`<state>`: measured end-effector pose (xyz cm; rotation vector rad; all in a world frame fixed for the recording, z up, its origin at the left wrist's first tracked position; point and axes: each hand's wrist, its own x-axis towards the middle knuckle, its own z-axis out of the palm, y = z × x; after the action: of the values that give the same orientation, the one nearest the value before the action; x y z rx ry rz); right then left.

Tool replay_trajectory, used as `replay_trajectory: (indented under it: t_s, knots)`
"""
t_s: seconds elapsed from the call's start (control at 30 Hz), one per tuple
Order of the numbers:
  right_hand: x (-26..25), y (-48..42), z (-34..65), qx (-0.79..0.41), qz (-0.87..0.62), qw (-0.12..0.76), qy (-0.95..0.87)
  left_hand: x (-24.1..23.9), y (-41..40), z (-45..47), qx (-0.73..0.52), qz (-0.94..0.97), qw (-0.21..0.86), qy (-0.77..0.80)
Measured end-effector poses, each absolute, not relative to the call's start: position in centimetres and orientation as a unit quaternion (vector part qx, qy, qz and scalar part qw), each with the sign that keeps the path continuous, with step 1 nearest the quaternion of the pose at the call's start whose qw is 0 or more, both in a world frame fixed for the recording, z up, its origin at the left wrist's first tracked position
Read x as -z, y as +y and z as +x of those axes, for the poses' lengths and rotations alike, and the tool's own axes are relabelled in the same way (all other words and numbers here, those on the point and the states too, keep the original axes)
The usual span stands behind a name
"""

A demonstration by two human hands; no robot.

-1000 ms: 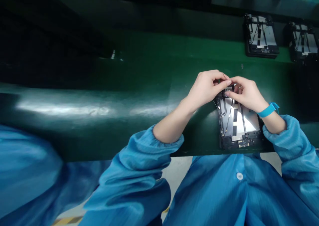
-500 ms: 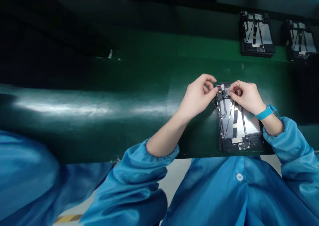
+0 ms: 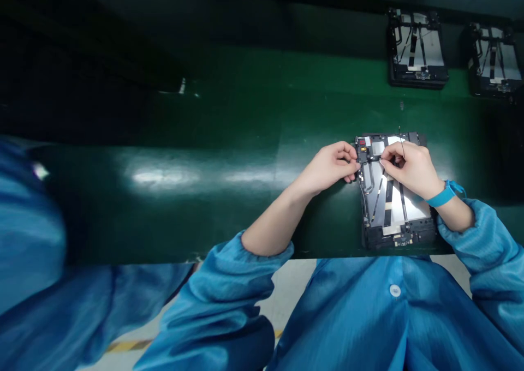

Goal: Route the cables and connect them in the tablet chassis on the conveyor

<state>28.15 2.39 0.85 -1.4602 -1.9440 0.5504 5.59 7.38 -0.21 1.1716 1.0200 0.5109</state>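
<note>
An opened tablet (image 3: 379,196) lies on the green table in front of me, its silver plate, dark ribbon strips and small boards exposed. My left hand (image 3: 333,166) is at its upper left edge, fingers curled, with the thumb touching the side near a small orange-marked part (image 3: 363,149). Over the upper middle, my right hand (image 3: 409,163) pinches a thin dark wire (image 3: 400,136), whose free end sticks up above the knuckles. The pinched tips hide where the wire meets the tablet. A blue band (image 3: 442,195) circles my right wrist.
Two similar opened units, a nearer one (image 3: 421,49) and one further right (image 3: 495,60), sit at the back right. The green table (image 3: 225,114) stretches left, with small white bits (image 3: 182,85) on it. Another person's blue sleeve (image 3: 28,223) is at the left.
My left hand has come down along the tablet's left edge. My right hand has shifted slightly right and down, and the wire now stands up above it.
</note>
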Motion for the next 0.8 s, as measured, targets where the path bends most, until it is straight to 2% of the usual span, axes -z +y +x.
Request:
replay_trajectory:
  t_s: [0.8]
  knots:
    - [-0.4, 2.4, 28.0, -0.230, -0.559, 0.324, -0.728, -0.3, 8.2, 5.5, -0.199, 0.515, 0.706, 0.444]
